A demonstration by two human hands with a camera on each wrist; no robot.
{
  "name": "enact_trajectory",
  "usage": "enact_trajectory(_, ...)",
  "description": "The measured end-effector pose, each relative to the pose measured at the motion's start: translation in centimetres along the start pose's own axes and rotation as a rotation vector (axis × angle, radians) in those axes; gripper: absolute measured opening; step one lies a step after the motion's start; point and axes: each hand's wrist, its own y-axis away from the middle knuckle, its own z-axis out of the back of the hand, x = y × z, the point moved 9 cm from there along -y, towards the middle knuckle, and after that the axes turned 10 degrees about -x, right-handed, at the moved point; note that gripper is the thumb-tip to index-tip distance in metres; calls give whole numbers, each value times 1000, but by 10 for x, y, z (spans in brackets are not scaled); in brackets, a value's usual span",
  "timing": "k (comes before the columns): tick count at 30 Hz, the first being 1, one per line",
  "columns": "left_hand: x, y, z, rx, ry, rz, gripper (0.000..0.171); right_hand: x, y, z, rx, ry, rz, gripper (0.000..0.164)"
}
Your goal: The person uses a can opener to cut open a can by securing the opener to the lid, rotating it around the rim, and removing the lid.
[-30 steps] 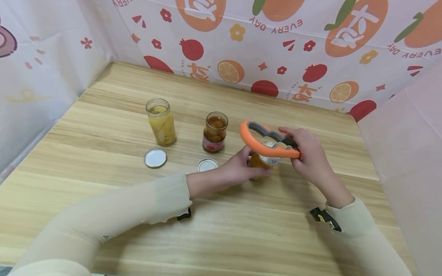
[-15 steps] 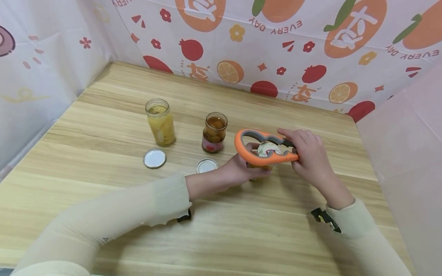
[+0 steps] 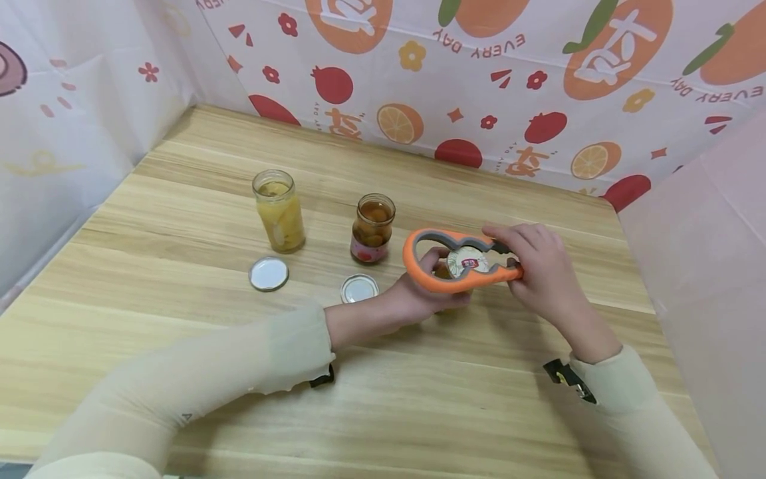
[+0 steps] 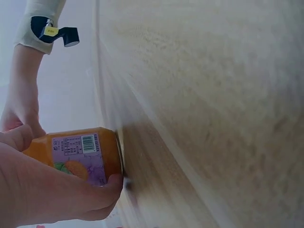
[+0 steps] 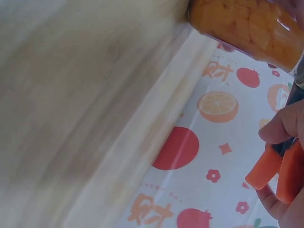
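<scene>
My left hand [image 3: 419, 293] holds a glass jar [image 4: 78, 154] of orange fruit with a purple label, its base on or close to the table. In the head view the jar is mostly hidden by that hand and the tool. My right hand [image 3: 541, 266] grips the handle ends of an orange jar opener [image 3: 421, 276] with a grey toothed lining. The opener lies level over the jar, with the printed lid [image 3: 467, 261] showing between its toothed arms. Whether the teeth bite the lid, I cannot tell. The right wrist view shows fingers around the orange handles [image 5: 263, 171].
A tall uncapped jar [image 3: 284, 223] of yellow fruit stands at the left on the wooden table [image 3: 383, 406]. Right of it is a smaller uncapped jar [image 3: 370, 247] with a pink label. Two loose lids [image 3: 268, 274] lie in front. Printed curtains [image 3: 419, 86] border the table.
The jar opener has swung down from a tilt to level and shifted slightly left, so the lid now shows inside it. My left hand has stayed on the jar.
</scene>
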Motion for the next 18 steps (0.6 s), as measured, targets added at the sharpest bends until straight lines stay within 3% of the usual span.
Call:
enact_trajectory(7,7,4,-4,52,17,98,69,16,1,-2,54,94,190,87)
enact_trajectory(18,1,8,-6,27,-105,1,68,20,5,-8,145,83,229,91)
